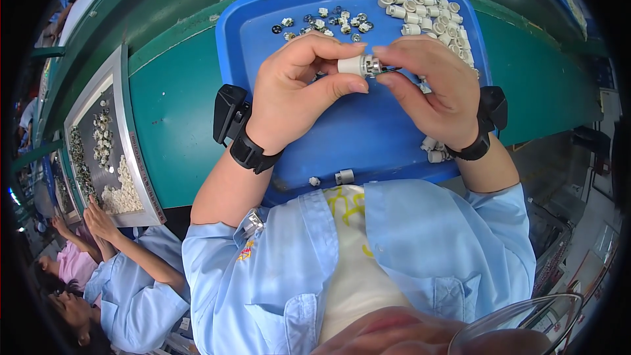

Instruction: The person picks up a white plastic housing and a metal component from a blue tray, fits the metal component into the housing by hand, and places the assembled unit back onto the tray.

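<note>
Bench: one green worktop point(177, 112), runs right across the view.
Blue tray: one big blue plastic tray point(263, 33) sitting on the bench, straight in front of the person.
Grey tray: one metal-edged tray point(128, 125) off to the left, loaded with small parts. A co-worker's hands point(98, 220) rest at its near end.
White sleeves: a heap of little white cylinders point(430, 20) in the blue tray's far right corner, roughly twenty, can't count exactly. A few more lie by the right wrist, plus two loose bits at the near rim.
Metal bits: a scatter of about a dozen tiny silvery and dark pieces point(328, 23) along the far edge of the blue tray.
Wristbands: two black ones, one per wrist.
Left hand point(296, 92): fingers curled in close, thumb and forefinger pinching one white cylinder part point(351, 66), held up over the middle of the blue tray.
Right hand point(434, 85): fingertips narrowed onto the silvery metal end point(373, 66) of that same part.
</note>
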Demonstrator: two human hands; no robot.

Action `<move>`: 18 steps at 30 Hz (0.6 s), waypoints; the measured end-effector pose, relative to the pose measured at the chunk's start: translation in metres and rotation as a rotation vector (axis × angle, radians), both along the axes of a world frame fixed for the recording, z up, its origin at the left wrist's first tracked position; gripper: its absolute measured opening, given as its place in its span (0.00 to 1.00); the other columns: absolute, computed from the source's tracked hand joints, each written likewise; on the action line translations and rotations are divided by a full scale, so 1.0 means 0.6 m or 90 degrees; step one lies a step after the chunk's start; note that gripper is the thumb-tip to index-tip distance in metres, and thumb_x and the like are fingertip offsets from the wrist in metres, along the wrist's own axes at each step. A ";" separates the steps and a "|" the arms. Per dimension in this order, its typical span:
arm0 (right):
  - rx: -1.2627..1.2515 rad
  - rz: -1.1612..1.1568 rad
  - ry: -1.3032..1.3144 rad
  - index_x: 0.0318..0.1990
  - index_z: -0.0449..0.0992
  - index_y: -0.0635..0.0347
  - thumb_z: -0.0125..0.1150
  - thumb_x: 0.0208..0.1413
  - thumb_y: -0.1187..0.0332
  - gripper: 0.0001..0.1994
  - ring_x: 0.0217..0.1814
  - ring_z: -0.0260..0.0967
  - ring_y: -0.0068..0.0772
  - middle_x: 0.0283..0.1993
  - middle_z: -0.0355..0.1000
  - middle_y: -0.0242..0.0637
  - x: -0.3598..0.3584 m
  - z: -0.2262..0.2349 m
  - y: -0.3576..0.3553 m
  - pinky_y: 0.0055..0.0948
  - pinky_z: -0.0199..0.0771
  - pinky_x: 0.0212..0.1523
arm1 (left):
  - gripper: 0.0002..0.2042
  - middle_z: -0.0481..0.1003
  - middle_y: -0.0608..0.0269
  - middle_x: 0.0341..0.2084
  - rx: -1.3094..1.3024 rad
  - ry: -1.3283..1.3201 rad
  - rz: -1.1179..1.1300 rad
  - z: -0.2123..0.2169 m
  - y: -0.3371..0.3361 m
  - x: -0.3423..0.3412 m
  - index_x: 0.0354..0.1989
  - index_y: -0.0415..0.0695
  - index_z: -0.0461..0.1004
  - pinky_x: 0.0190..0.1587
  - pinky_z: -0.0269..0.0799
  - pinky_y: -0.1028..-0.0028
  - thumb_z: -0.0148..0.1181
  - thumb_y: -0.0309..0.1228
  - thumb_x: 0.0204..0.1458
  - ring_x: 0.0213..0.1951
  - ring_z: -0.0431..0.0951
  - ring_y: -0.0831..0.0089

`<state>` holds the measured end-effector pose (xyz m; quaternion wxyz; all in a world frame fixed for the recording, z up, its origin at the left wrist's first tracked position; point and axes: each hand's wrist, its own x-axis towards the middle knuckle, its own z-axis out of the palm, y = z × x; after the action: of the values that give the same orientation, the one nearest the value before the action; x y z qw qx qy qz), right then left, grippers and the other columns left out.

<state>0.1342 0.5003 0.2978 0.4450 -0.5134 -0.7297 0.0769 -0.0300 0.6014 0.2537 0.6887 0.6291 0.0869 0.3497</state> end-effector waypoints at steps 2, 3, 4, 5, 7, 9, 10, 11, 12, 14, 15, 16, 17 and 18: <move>0.017 0.008 -0.001 0.35 0.73 0.64 0.61 0.39 0.82 0.11 0.37 0.70 0.37 0.35 0.72 0.41 0.003 -0.005 0.000 0.29 0.70 0.37 | 0.14 0.72 0.60 0.36 -0.043 -0.005 -0.012 0.004 -0.002 0.000 0.40 0.36 0.71 0.40 0.71 0.80 0.61 0.17 0.42 0.37 0.74 0.76; 0.035 0.016 -0.002 0.34 0.73 0.64 0.61 0.40 0.82 0.11 0.37 0.70 0.37 0.35 0.72 0.41 0.004 -0.008 0.000 0.29 0.70 0.37 | 0.15 0.72 0.59 0.37 -0.086 -0.009 -0.024 0.006 -0.003 0.000 0.41 0.35 0.70 0.41 0.71 0.80 0.61 0.17 0.42 0.38 0.74 0.76; 0.052 0.024 -0.002 0.33 0.72 0.64 0.61 0.40 0.82 0.10 0.38 0.70 0.37 0.36 0.72 0.41 0.005 -0.009 0.000 0.28 0.70 0.37 | 0.15 0.72 0.59 0.37 -0.129 -0.014 -0.036 0.007 -0.003 0.000 0.41 0.35 0.70 0.41 0.71 0.80 0.60 0.17 0.43 0.38 0.74 0.76; 0.052 0.025 -0.002 0.33 0.72 0.64 0.61 0.40 0.82 0.10 0.38 0.70 0.37 0.36 0.72 0.41 0.004 -0.009 0.000 0.28 0.70 0.37 | 0.15 0.72 0.59 0.37 -0.128 -0.014 -0.036 0.007 -0.003 0.000 0.41 0.35 0.70 0.41 0.71 0.80 0.60 0.17 0.43 0.38 0.74 0.76; 0.037 0.012 -0.006 0.33 0.72 0.63 0.60 0.40 0.82 0.10 0.38 0.70 0.36 0.36 0.72 0.41 0.002 -0.005 -0.001 0.28 0.70 0.37 | 0.15 0.72 0.59 0.37 -0.137 -0.015 -0.035 0.007 -0.003 0.001 0.42 0.35 0.69 0.41 0.71 0.80 0.60 0.17 0.43 0.38 0.74 0.76; 0.029 0.005 -0.008 0.32 0.71 0.62 0.60 0.39 0.83 0.10 0.38 0.70 0.35 0.36 0.72 0.41 0.000 -0.003 0.000 0.28 0.69 0.37 | 0.15 0.72 0.58 0.38 -0.140 -0.015 -0.035 0.006 -0.003 0.000 0.42 0.35 0.69 0.41 0.71 0.80 0.60 0.17 0.44 0.38 0.74 0.76; 0.027 -0.005 -0.006 0.32 0.72 0.62 0.61 0.39 0.82 0.10 0.37 0.70 0.36 0.35 0.72 0.40 0.000 -0.003 0.000 0.27 0.70 0.36 | 0.14 0.73 0.59 0.38 -0.140 -0.006 -0.040 0.006 -0.002 0.000 0.42 0.35 0.69 0.41 0.71 0.80 0.60 0.18 0.44 0.38 0.74 0.77; 0.026 -0.014 -0.004 0.31 0.72 0.61 0.62 0.38 0.80 0.10 0.35 0.70 0.36 0.34 0.71 0.38 -0.001 -0.002 0.001 0.27 0.70 0.34 | 0.14 0.73 0.59 0.38 -0.140 0.004 -0.046 0.006 -0.002 0.000 0.42 0.35 0.69 0.42 0.71 0.80 0.59 0.18 0.44 0.38 0.73 0.77; 0.025 -0.024 -0.003 0.31 0.72 0.61 0.62 0.38 0.79 0.10 0.34 0.70 0.36 0.33 0.71 0.37 -0.001 -0.003 0.002 0.27 0.70 0.33 | 0.14 0.73 0.60 0.38 -0.139 0.014 -0.052 0.006 -0.002 0.000 0.42 0.35 0.70 0.42 0.71 0.80 0.59 0.18 0.44 0.38 0.73 0.77; 0.026 -0.028 -0.003 0.31 0.72 0.61 0.62 0.38 0.79 0.10 0.34 0.70 0.36 0.33 0.71 0.37 -0.003 -0.005 0.002 0.27 0.70 0.33 | 0.13 0.73 0.60 0.37 -0.118 0.014 -0.042 0.010 -0.005 0.004 0.42 0.35 0.70 0.41 0.70 0.80 0.59 0.18 0.45 0.38 0.73 0.78; 0.027 -0.032 -0.004 0.31 0.72 0.61 0.62 0.38 0.79 0.09 0.34 0.70 0.36 0.33 0.71 0.37 -0.003 -0.006 0.003 0.27 0.70 0.33 | 0.13 0.73 0.61 0.37 -0.098 0.015 -0.031 0.013 -0.007 0.006 0.42 0.36 0.70 0.40 0.70 0.81 0.58 0.19 0.46 0.38 0.73 0.79; 0.029 -0.035 -0.004 0.31 0.72 0.61 0.62 0.38 0.79 0.09 0.34 0.70 0.36 0.33 0.71 0.38 -0.003 -0.007 0.003 0.27 0.70 0.33 | 0.13 0.73 0.62 0.37 -0.077 0.015 -0.020 0.015 -0.008 0.007 0.42 0.36 0.70 0.39 0.69 0.81 0.58 0.20 0.47 0.38 0.72 0.80; 0.029 -0.036 -0.004 0.31 0.72 0.61 0.62 0.38 0.79 0.09 0.34 0.70 0.36 0.33 0.71 0.38 -0.002 -0.007 0.002 0.27 0.70 0.33 | 0.13 0.73 0.62 0.37 -0.077 0.015 -0.020 0.014 -0.008 0.007 0.42 0.36 0.70 0.39 0.69 0.81 0.58 0.20 0.47 0.38 0.72 0.80; 0.024 -0.024 -0.012 0.31 0.72 0.62 0.61 0.38 0.80 0.10 0.35 0.70 0.36 0.34 0.71 0.39 0.000 -0.007 0.001 0.27 0.70 0.34 | 0.12 0.73 0.62 0.37 -0.050 0.040 -0.021 0.013 -0.008 0.005 0.42 0.36 0.69 0.38 0.69 0.82 0.57 0.20 0.48 0.37 0.72 0.81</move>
<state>0.1340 0.5011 0.2939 0.4489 -0.5195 -0.7253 0.0500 -0.0269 0.5968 0.2616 0.7156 0.6137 0.1114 0.3145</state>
